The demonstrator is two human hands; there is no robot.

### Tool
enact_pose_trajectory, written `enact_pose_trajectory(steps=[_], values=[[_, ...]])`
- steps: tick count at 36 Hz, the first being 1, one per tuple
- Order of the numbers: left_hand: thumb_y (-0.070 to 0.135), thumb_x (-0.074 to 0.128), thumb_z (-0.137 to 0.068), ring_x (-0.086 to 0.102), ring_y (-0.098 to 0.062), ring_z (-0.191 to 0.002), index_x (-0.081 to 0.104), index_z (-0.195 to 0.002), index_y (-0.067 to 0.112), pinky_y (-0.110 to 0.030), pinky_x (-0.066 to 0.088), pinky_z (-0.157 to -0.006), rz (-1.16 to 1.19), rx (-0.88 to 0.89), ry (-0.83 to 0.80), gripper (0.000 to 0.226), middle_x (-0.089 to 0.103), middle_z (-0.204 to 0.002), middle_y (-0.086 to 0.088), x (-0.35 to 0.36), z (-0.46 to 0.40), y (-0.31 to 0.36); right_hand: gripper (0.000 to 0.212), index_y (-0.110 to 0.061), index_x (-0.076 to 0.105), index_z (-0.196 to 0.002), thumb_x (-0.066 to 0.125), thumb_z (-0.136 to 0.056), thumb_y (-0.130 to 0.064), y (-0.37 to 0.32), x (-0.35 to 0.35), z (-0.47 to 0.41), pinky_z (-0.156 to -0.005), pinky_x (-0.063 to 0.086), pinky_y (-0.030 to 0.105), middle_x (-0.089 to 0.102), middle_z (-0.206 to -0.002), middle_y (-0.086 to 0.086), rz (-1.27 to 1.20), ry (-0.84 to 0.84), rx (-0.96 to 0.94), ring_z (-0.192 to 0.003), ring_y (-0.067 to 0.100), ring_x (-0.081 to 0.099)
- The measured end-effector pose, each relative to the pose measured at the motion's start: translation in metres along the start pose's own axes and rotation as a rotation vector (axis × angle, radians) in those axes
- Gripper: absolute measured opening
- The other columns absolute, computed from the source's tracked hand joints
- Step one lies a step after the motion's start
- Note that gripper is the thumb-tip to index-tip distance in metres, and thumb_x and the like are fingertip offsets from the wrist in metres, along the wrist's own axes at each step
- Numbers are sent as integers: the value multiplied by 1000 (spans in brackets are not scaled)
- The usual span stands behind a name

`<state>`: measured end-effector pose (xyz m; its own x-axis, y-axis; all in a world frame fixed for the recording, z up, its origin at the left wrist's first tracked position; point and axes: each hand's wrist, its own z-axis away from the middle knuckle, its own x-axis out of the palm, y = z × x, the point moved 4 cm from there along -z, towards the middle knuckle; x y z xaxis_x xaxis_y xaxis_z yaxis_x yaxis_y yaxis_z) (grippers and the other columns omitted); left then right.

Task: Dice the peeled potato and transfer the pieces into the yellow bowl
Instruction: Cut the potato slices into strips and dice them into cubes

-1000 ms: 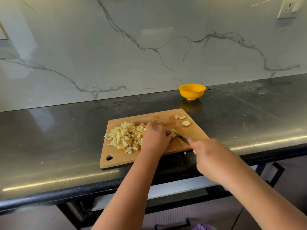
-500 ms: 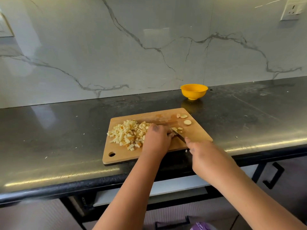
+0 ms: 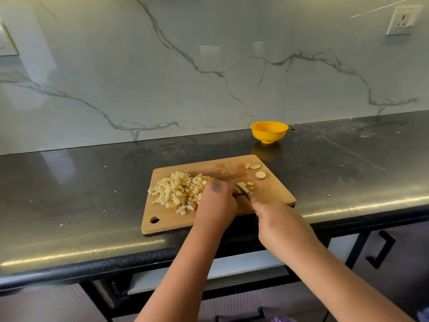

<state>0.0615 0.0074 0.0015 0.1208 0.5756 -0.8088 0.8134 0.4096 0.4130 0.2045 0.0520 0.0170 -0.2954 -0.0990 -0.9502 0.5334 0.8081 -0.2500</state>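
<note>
Head view, looking down at a wooden cutting board (image 3: 274, 194) on a dark shiny table (image 3: 92, 194).

Left hand (image 3: 217, 203) planted on the board, fingers curled down over whatever bit of potato is left under them, can't actually see that piece, so hard to say if gripping or just pressing. Right hand (image 3: 276, 219) just beside it to the right, wrapped around a knife (image 3: 242, 191), handle buried in the fist, blade poking out forward and left toward the left hand's fingertips, tip down on the board.

Big heap of diced potato (image 3: 178, 194) right up against the left side of the left hand, touching the knuckles. A few fresh-cut chunks (image 3: 245, 185) just past the blade, right in front of both hands. Three round slices (image 3: 257, 169) further out, near the far right corner of the board.

Yellow bowl (image 3: 269, 132) sitting well beyond the hands, off the board, up near the marble wall (image 3: 209, 66). Inside of it not really visible from here.

Wall socket (image 3: 404, 20) way up top right. Cabinet handle (image 3: 380, 249) below the table edge, right of the right arm.
</note>
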Motion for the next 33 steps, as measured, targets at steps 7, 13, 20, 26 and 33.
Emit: enact_pose_trajectory(steps=[7,13,20,26,33], values=[[3,45,-85,55,-26,-96,71,-91,9,-33,50,-86,36,-7,25,28,68,-90,-7,-6,8,5,64,-40,31,-149,40,-95,-6,21,-21,10,-88,49,27,58,-133,0,-27,-174,63,-111,19,59],[12,58,-85,59,-23,-88,71,-90,6,-33,42,-104,26,70,84,15,70,-90,-7,-17,9,11,36,-44,58,-128,46,-103,-21,60,-53,-2,-51,33,19,51,-62,-18,-534,-134,49,-47,2,42],[43,78,-76,55,-19,-93,62,-94,16,-32,49,-83,99,106,116,36,64,-99,1,-15,12,21,38,-38,55,-135,45,-104,-19,44,-21,-14,-42,21,20,39,-59,-6,-844,-160,145,-45,6,26],[12,65,-77,56,-25,-87,67,-97,14,-38,52,-74,-82,51,221,20,66,-94,-2,-16,21,21,36,-38,56,-133,42,-103,-22,22,-15,-9,-54,43,9,60,-82,-15,-402,-31,-21,-63,2,52],[17,65,-75,55,-26,-84,74,-85,19,-35,47,-69,-154,36,315,13,66,-85,3,-11,26,10,42,-34,47,-142,41,-102,-21,22,-1,1,-42,34,20,49,-56,-8,-273,85,-94,-44,9,48]])
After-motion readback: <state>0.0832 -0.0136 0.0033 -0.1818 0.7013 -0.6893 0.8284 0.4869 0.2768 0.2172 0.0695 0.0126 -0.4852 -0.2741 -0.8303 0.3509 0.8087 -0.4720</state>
